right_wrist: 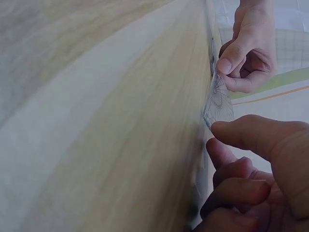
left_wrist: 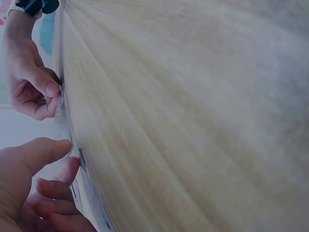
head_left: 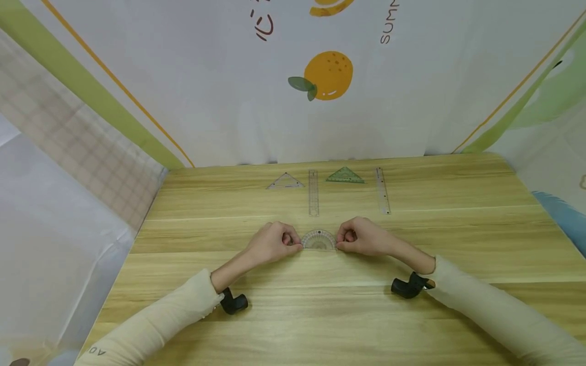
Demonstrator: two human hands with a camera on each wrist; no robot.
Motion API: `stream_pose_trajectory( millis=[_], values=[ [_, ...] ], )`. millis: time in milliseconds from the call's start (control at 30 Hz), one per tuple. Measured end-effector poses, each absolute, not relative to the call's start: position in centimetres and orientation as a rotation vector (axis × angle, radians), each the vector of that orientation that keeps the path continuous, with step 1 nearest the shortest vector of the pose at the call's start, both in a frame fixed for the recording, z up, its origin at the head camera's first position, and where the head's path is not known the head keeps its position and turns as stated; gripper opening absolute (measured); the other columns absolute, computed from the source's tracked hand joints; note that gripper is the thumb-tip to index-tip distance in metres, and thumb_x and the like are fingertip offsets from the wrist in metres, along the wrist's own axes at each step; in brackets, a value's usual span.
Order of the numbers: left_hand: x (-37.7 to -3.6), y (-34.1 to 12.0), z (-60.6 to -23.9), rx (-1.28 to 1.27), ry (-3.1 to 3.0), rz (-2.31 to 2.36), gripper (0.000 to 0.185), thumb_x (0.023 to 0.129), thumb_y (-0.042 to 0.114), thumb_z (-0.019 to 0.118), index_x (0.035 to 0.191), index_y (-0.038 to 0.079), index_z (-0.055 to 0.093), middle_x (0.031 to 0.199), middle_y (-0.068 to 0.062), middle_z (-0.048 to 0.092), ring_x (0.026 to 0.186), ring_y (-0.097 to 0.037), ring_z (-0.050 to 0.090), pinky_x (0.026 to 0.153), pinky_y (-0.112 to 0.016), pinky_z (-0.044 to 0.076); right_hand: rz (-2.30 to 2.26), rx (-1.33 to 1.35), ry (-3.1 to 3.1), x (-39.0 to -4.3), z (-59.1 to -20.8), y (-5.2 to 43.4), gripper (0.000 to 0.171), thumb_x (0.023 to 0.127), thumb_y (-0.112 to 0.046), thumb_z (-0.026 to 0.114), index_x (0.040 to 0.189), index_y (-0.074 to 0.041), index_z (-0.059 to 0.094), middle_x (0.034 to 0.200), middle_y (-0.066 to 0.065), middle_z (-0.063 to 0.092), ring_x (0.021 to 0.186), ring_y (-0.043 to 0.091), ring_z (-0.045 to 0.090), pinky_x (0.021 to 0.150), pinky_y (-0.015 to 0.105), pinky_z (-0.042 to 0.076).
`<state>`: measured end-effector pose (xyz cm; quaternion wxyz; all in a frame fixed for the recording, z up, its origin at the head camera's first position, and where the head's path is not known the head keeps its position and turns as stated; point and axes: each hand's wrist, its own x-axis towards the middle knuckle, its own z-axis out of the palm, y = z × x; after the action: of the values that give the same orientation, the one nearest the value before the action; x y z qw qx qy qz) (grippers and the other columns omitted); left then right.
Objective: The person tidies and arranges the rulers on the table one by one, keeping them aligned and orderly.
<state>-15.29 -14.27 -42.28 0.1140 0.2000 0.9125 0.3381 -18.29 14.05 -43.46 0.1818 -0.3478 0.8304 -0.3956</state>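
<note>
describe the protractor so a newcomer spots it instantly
On the wooden table, look below the row of rulers and set squares at the back. The protractor lies between the left hand and right hand, each pinching an end. It is the only half-round piece.

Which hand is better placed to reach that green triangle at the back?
Right, probably. The green triangle lies back and right of the protractor; the right hand sits nearer than the left hand.

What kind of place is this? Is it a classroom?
Probably not a real classroom: more likely a small desk set up for filming. A wooden table has cloth sheets with fruit prints hung around it, and rulers, set squares and a protractor are laid out.
</note>
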Motion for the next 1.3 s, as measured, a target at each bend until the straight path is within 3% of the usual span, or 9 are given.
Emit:
stream_pose_trajectory(
  millis=[700, 1300],
  values=[
    [-15.5, -14.3, -41.9, 0.616, 2.690, 1.025, 0.011, 0.087, 0.019, 0.083, 0.088, 0.015, 0.073, 0.064, 0.007, 0.055, 0.054, -0.005, 0.044, 0.052, -0.023, 0.036, -1.146, -0.944, 2.342, -19.0, -43.3, 14.5, 0.007, 0.094, -0.007, 0.074, 0.088, -0.009, 0.071, 0.073, -0.005, 0.055, 0.067, 0.011, 0.046, 0.062, 0.024, 0.039],
    [-15.8, -14.1, -41.3, 0.596, 2.683, 1.070, 0.011, 0.088, 0.018, 0.083, 0.090, 0.013, 0.073, 0.061, 0.005, 0.053, 0.049, -0.006, 0.040, 0.048, -0.023, 0.032, -1.221, -0.981, 2.255, -19.5, -43.0, 14.7, 0.008, 0.094, -0.006, 0.074, 0.096, 0.000, 0.069, 0.072, -0.002, 0.053, 0.064, 0.011, 0.045, 0.059, 0.023, 0.037]
  ],
)
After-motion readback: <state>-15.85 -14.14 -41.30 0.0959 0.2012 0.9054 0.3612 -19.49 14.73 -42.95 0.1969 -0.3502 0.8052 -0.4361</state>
